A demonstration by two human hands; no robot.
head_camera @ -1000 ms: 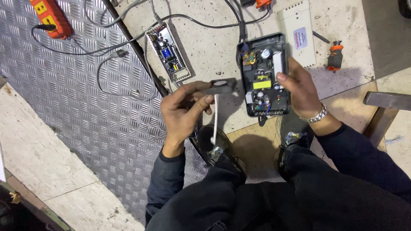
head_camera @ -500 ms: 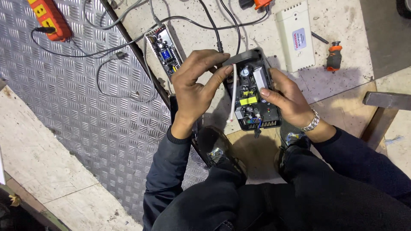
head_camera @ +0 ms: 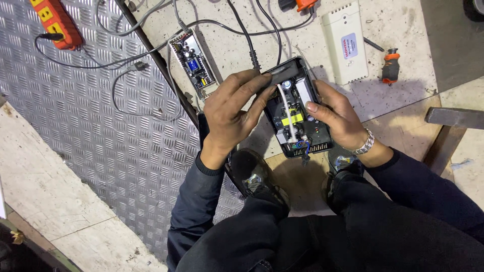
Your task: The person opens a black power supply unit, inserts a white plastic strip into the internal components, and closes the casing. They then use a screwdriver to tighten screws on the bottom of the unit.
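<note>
Black plastic open-topped power-supply case [head_camera: 297, 113], gripped between both hands above the shoes: left hand [head_camera: 234, 113] now closed over its top-left edge, up from beside the case, right hand [head_camera: 338, 118] clamping its right side. White wire [head_camera: 288, 113] inside, between the two grips.

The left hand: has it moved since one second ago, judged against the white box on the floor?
Yes. The left hand has risen from below the open black device to its top edge, ending nearer the white box.
</note>
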